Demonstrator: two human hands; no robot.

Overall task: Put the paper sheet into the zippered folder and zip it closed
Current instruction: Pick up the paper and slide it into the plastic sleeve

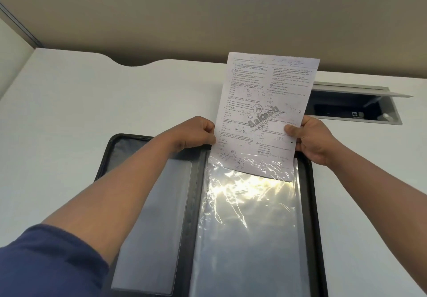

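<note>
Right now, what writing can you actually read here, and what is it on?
"Aakash": grey diagonal watermark across the paper sheet.
"Medical...": smaller watermark line beneath it; the rest is unreadable.
Printed questions and handwritten notes on the sheet: too small to read.
Zippered folder: no text visible.

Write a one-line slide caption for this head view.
Both hands slide a printed sheet into the open folder's clear sleeve.

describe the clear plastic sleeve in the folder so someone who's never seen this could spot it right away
On the white table lies an open black zippered folder, spread flat. Its right half holds the clear, crinkled plastic sleeve, with the printed paper sheet partly slid into its far end. Unlike the smooth matte grey pocket on the left half, it is glossy and throws bright glare.
</note>
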